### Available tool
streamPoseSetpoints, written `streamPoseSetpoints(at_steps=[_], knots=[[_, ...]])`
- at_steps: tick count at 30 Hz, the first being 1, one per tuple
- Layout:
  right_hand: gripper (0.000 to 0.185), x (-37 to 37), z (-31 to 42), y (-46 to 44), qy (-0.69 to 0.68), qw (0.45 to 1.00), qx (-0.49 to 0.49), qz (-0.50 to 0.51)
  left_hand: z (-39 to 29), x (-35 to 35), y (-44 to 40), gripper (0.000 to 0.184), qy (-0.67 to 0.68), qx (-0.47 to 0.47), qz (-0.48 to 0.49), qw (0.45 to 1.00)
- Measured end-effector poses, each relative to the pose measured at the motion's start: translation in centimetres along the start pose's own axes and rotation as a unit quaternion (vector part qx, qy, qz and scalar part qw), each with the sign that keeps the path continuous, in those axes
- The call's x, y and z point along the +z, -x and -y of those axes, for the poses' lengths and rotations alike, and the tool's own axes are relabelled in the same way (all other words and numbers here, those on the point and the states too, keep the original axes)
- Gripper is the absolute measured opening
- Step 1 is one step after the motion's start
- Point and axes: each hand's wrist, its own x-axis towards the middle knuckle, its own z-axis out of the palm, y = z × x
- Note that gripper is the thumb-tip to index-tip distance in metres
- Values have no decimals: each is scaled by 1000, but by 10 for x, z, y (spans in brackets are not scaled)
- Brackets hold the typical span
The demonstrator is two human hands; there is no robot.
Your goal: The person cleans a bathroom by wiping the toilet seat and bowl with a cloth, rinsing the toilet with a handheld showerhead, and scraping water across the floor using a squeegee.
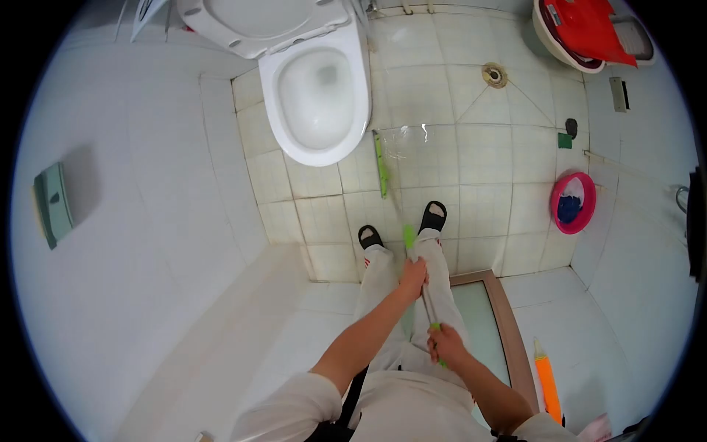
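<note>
A long-handled floor squeegee (381, 173) runs from my hands down to the tiled floor, its narrow green head lying beside the toilet bowl (317, 99). My left hand (414, 275) is wrapped round the grey pole just behind a green collar (409, 236). Closer to my body, my right hand (446, 345) grips the green end of the same pole. Wet, shiny patches (416, 134) show on the tiles to the right of the squeegee head. My feet in black slippers (434, 215) stand on either side of the pole.
A round floor drain (494, 75) is set in the tiles. A pink basin (574, 204) with cloth stands by the right wall, and a tub (549, 37) with red items at the back right. A door frame (508, 331) lies behind my right leg.
</note>
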Motion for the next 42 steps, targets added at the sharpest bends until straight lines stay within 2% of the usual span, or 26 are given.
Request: streamPoseSetpoints(at_steps=[2, 5, 7, 9, 10, 12, 13, 15, 17, 20, 25, 27, 29, 31, 33, 36, 37, 38, 40, 41, 42], knots=[[15, 6, -10, 4, -37, 996, 65, 39, 2, -27, 21, 13, 81, -25, 5, 996], [16, 14, 15, -49, -173, 961, 148, 158, -21, -89, -15, 16, 114, -18, -47, 992], [19, 8, 19, -139, -294, 889, 124, 327, -46, -105, -66, 14, 133, -39, -56, 989], [20, 12, 75, -138, -379, 876, 162, 250, -70, -77, -104, 11, 62, -39, -90, 993], [18, 2, 90, -129, -371, 884, 138, 247, -61, -71, -125, 12, -29, 56, -17, 998], [16, -30, 101, -101, -349, 902, 91, 237, -57, -25, -114, 14, -114, 42, -7, 993], [17, -41, 104, -84, -351, 906, 77, 222, -72, 16, -83, 16, -108, -59, -67, 990], [19, -58, 101, -51, -354, 914, 44, 194, -47, 35, -95, 19, -316, 73, 68, 943], [21, -69, 100, -26, -341, 923, -9, 180, -56, 81, -63, 13, -187, 21, 68, 980], [23, -78, 96, -1, -356, 920, -53, 153, -61, 131, -32, 9, -67, -11, 66, 995], [22, -66, 82, 27, -290, 950, -90, 74, -55, 158, -5, 14, -17, -9, 121, 992], [22, -59, 58, 32, -276, 956, -53, 82, -30, 129, -6, 12, -9, -9, 121, 993], [22, -63, 34, 31, -268, 956, 1, 116, -23, 100, 30, 13, -4, 2, 49, 999], [22, -69, 15, 22, -268, 945, 72, 172, -6, 48, 37, 11, 63, -58, -12, 996], [19, -68, 12, -22, -242, 944, 97, 201, -4, 6, 22, 9, 56, -96, -111, 987], [13, -54, 32, -103, -177, 962, 90, 189, 6, -53, -67, 5, -58, -70, -96, 991], [12, -57, 49, -107, -187, 964, 79, 173, 12, -73, -110, 6, -322, 10, -40, 946], [12, -58, 67, -104, -199, 965, 68, 156, 14, -90, -157, 6, -562, 88, 21, 822], [12, -70, 83, -81, -231, 963, 47, 133, 4, -55, -164, 7, -527, 14, 20, 849], [12, -83, 91, -67, -242, 961, 31, 131, -14, -1, -135, 7, -231, -124, -51, 964], [13, -93, 100, -54, -252, 959, 13, 132, -29, 29, -109, 6, -601, 124, 50, 788]])
